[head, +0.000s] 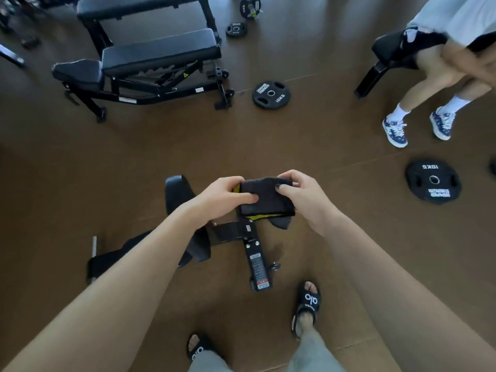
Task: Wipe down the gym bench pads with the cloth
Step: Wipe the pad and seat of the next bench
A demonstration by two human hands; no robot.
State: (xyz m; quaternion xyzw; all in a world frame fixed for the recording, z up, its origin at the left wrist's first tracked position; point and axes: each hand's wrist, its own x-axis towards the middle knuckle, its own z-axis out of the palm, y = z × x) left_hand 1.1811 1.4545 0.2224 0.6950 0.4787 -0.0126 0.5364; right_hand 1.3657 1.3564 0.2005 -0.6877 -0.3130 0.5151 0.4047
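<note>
My left hand [220, 196] and right hand [300, 194] both pinch the folded dark cloth [264, 200] between them, thumbs on top, fingers curled round its edges. Under my hands sits a black bench [177, 194], partly hidden by my left forearm. Beyond my hands stands another bench [161, 52]; a plate [432, 181] lies right on the floor.

Brown floor [268, 146]. Black weight plate [271, 94] marked 10KG, lying flat near the middle. Second 10KG plate [432, 181] flat at right. Small plate [236, 29] and loaded bar end [251, 7] at top. Seated person's legs [434, 73], white socks, blue patterned sneakers [395, 131] (face out of view). Black slides [308, 304] on the wearer's feet.
</note>
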